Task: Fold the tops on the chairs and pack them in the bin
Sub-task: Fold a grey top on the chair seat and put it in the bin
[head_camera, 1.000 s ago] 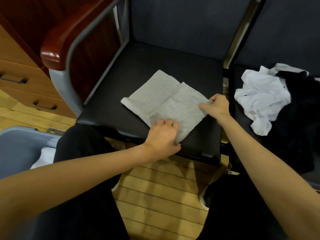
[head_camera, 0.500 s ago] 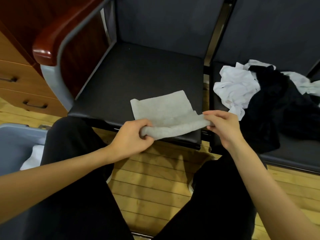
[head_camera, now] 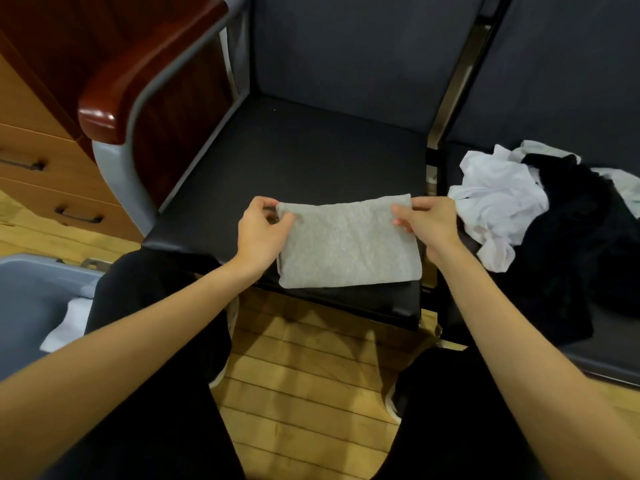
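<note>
A grey top (head_camera: 346,245), folded into a small rectangle, lies near the front edge of the black chair seat (head_camera: 294,161). My left hand (head_camera: 261,233) pinches its far left corner. My right hand (head_camera: 427,223) pinches its far right corner. On the neighbouring seat (head_camera: 606,344) to the right lie a crumpled white top (head_camera: 495,199) and a black top (head_camera: 575,244) in a heap. The grey bin (head_camera: 31,289) stands at the lower left, with white cloth (head_camera: 65,327) inside it.
A chair arm with a red-brown wooden rest (head_camera: 138,81) rises left of the seat. Wooden drawers (head_camera: 45,181) stand behind it at the far left. My knees in black trousers sit over the plank floor (head_camera: 304,382).
The grey top's near edge was lifted and folded over away from me, so it now lies as a smaller rectangle. Both hands moved from its near edge to its far corners.
</note>
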